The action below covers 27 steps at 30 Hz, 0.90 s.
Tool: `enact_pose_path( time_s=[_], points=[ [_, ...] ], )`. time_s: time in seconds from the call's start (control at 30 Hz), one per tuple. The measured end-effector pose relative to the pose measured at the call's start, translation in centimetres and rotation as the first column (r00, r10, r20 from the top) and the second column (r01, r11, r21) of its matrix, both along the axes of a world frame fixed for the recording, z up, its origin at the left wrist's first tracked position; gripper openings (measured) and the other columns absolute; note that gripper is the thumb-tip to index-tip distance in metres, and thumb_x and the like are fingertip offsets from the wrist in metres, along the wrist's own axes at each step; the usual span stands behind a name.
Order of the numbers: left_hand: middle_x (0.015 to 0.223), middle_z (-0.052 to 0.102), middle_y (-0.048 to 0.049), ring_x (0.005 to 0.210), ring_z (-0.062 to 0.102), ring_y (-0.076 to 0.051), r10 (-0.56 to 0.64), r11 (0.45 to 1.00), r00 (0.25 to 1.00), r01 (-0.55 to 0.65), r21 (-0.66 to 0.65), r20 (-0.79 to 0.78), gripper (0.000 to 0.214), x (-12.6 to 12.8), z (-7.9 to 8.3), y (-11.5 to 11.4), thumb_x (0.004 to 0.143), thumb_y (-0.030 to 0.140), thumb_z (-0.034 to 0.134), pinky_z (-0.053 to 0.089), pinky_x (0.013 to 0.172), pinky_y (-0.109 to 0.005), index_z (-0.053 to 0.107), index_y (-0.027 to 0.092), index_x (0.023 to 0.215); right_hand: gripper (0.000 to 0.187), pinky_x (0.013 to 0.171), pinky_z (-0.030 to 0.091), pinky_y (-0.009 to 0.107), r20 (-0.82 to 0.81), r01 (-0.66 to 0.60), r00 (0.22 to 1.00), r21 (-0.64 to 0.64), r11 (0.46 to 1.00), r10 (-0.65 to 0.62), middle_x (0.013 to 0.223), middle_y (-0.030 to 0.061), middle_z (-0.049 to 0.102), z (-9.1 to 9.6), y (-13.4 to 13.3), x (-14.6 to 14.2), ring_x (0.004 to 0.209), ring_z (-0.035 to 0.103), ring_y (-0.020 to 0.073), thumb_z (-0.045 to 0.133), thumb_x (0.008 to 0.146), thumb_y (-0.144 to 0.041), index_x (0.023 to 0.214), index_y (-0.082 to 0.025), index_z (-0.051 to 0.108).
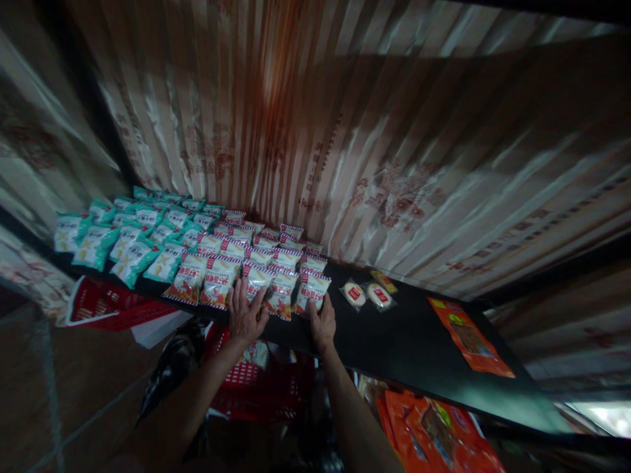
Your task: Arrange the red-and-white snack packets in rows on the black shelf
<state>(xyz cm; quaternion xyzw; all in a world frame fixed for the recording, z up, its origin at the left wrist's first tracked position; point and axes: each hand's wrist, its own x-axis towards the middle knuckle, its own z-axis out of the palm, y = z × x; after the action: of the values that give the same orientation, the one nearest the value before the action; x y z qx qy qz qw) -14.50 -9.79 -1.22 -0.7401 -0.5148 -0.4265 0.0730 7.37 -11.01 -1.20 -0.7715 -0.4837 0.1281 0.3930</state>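
Print on snack packets [219,279] illegible

Shelf: black shelf [419,355], long and flat, in dim light.
Left end: teal packets [133,240] in tight overlapping rows.
Middle: red-and-white packets [246,263] in rows, reaching the front edge.
Right of middle: two round clear-wrapped pieces [367,295], with a yellow packet [384,281] just behind.
Far right: orange pouch [470,338], flat, well apart.

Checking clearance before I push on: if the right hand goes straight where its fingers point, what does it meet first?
Probably the end red-and-white snack packet of the front row: fingertips of the right hand look to rest at its lower edge, though depth is hard to judge.
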Motion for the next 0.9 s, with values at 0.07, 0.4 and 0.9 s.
enact_pose_path(
  time_s=[0.07,0.4,0.9],
  points=[
    [0.157,0.011,-0.0088,0.141,0.018,-0.036,-0.012,1.0,1.0,0.012,-0.002,0.001,0.047,0.0,0.0,0.0,0.085,0.031,0.056,0.02,0.111,-0.056,0.053,0.027,0.131,0.08,0.096,0.041,0.043,0.006,0.0,1.0,0.009,1.0,0.0,0.125,0.0186,0.057,0.0,0.0,0.0,0.116,0.052,0.0309,0.032,0.082,-0.067,0.138,-0.009,0.041],
    [0.157,0.013,-0.0082,0.141,0.019,-0.036,-0.015,1.0,1.0,0.015,-0.004,-0.01,0.046,-0.1,-0.1,0.0,0.085,0.029,0.054,0.02,0.111,-0.057,0.054,0.027,0.131,0.079,0.097,0.04,0.043,0.02,0.019,1.0,0.017,1.0,-0.019,0.126,0.0192,0.056,-0.6,0.1,0.2,0.118,0.051,0.0309,0.033,0.083,-0.066,0.137,-0.009,0.041],
    [0.151,0.027,-0.0191,0.141,0.021,-0.034,0.083,0.996,0.994,-0.084,-0.011,-0.069,0.048,0.2,-1.2,0.6,0.089,0.022,0.047,0.027,0.109,-0.053,0.046,0.015,0.137,0.069,0.088,0.044,0.042,0.032,-0.006,0.999,0.082,0.997,0.003,0.119,0.0141,0.061,-0.7,0.1,0.2,0.106,0.056,0.028,0.036,0.083,-0.06,0.135,-0.016,0.045]
  ],
)
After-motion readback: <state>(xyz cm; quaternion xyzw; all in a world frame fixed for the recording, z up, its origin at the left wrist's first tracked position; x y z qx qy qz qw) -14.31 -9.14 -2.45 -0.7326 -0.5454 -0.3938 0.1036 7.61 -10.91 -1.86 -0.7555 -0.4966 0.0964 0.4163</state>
